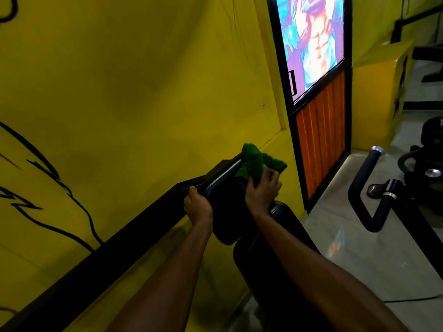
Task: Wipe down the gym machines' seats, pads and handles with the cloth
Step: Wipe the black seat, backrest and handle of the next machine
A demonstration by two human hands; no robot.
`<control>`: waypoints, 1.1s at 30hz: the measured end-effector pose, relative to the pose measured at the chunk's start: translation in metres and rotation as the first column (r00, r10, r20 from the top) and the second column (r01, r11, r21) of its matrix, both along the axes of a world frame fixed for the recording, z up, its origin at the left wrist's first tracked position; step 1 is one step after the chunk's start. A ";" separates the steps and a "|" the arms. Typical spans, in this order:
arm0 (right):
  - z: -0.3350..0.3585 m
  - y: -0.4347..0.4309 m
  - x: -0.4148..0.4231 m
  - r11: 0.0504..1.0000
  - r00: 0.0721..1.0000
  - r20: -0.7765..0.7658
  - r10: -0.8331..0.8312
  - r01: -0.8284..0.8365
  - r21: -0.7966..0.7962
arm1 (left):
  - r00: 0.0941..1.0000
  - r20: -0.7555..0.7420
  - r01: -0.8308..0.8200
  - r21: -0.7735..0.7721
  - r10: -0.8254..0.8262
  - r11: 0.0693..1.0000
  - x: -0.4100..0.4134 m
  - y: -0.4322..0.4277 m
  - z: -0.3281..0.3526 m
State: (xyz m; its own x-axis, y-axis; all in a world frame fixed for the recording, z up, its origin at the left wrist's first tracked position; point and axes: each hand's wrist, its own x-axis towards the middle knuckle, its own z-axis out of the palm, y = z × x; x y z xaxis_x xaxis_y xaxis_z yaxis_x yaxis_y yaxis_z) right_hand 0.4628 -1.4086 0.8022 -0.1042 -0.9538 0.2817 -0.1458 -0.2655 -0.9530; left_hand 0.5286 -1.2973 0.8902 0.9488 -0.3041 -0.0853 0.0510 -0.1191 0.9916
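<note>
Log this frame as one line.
right hand: grips green cloth on black pad | left hand: holds pad edge | stage: wiping pad top

Gym — black padded machine (251, 271), curved foam handlebar (359, 178), muscle poster (314, 44) on door (321, 152)

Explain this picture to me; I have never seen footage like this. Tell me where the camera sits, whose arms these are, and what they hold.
This is a single picture from a camera worn on a person's head, looking forward and down along their own two bare arms. There is no robot. The right hand grips a green cloth against the top end of a black pad on a gym machine. The left hand grips the pad's edge. A black bar runs along the yellow wall. To the right are a door and another machine's handle above the floor.
</note>
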 end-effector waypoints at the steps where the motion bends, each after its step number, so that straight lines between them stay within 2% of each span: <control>1: 0.012 -0.002 0.003 1.000 1.000 0.010 -0.022 0.022 0.010 | 1.000 -0.002 0.000 -0.009 0.000 1.000 0.001 0.000 -0.001; 2: 0.022 0.003 0.009 0.998 1.000 -0.006 -0.023 0.023 -0.059 | 1.000 -0.008 0.000 -0.020 0.000 1.000 -0.001 0.000 0.000; 4: 0.031 0.024 0.016 0.940 0.994 -0.083 0.068 -0.092 -0.328 | 1.000 0.003 -0.005 -0.033 0.005 0.999 0.000 0.001 0.001; 6: 0.030 0.040 0.018 0.774 0.963 -0.184 0.196 -0.267 -0.574 | 0.998 0.056 0.022 -0.041 -0.020 0.999 0.002 0.003 0.000; 8: 0.037 0.023 0.016 0.660 0.933 -0.287 0.218 -0.357 -0.661 | 0.997 0.062 0.052 -0.060 -0.048 0.997 0.003 0.004 -0.001; 9: 0.046 0.008 0.016 0.675 0.928 -0.311 0.203 -0.363 -0.642 | 0.998 0.033 0.060 -0.063 -0.058 0.996 0.005 0.005 -0.002; 12: 0.078 -0.018 0.020 0.865 0.952 -0.283 0.119 -0.239 -0.441 | 0.996 -0.081 0.026 -0.042 -0.029 0.999 0.003 0.004 0.000; 14: 0.080 -0.005 0.025 0.882 0.958 -0.271 0.093 -0.206 -0.424 | 0.997 -0.068 0.025 -0.056 -0.028 0.998 0.003 0.002 0.000; 15: 0.072 0.006 0.024 0.834 0.953 -0.270 0.140 -0.260 -0.487 | 0.999 -0.030 0.033 -0.082 -0.036 0.996 0.002 0.002 0.000; 17: 0.043 0.019 0.018 0.640 0.917 -0.309 0.253 -0.398 -0.658 | 0.998 0.001 0.070 -0.169 -0.071 0.983 -0.001 0.005 0.002; 18: 0.033 0.013 0.012 0.550 0.892 -0.364 0.267 -0.451 -0.703 | 0.996 -0.016 0.084 -0.206 -0.089 0.975 -0.002 0.006 0.002; 19: 0.029 -0.002 0.008 0.514 0.881 -0.404 0.246 -0.472 -0.716 | 0.994 -0.028 0.100 -0.209 -0.108 0.973 -0.001 0.007 0.001; 20: 0.032 -0.017 0.006 0.546 0.884 -0.417 0.209 -0.459 -0.701 | 0.993 -0.043 0.103 -0.194 -0.114 0.976 0.000 0.007 0.002; 23: 0.061 -0.036 0.011 0.845 0.935 -0.337 0.106 -0.264 -0.465 | 0.987 -0.126 0.085 -0.119 -0.100 0.989 0.003 0.007 0.002; 24: 0.068 -0.029 0.016 0.887 0.945 -0.317 0.078 -0.211 -0.411 | 0.988 -0.125 0.078 -0.115 -0.093 0.990 0.006 0.005 0.000; 25: 0.070 -0.016 0.020 0.885 0.947 -0.309 0.086 -0.215 -0.413 | 0.990 -0.111 0.076 -0.130 -0.091 0.989 0.006 0.005 -0.001; 26: 0.068 0.000 0.023 0.839 0.941 -0.310 0.136 -0.276 -0.469 | 0.991 -0.089 0.080 -0.164 -0.096 0.983 0.004 0.007 0.000; 28: 0.051 0.025 0.024 0.655 0.914 -0.320 0.250 -0.403 -0.639 | 0.988 -0.083 0.104 -0.239 -0.127 0.965 0.001 0.009 0.000; 30: 0.040 0.016 0.019 0.501 0.891 -0.362 0.273 -0.453 -0.737 | 0.980 -0.112 0.131 -0.263 -0.165 0.956 0.000 0.011 0.000; 31: 0.039 0.002 0.018 0.477 0.893 -0.376 0.247 -0.450 -0.755 | 0.979 -0.109 0.144 -0.243 -0.175 0.959 0.002 0.010 0.000; 33: 0.042 -0.029 0.014 0.541 0.906 -0.382 0.184 -0.418 -0.730 | 0.980 -0.092 0.154 -0.198 -0.175 0.968 0.000 0.010 0.004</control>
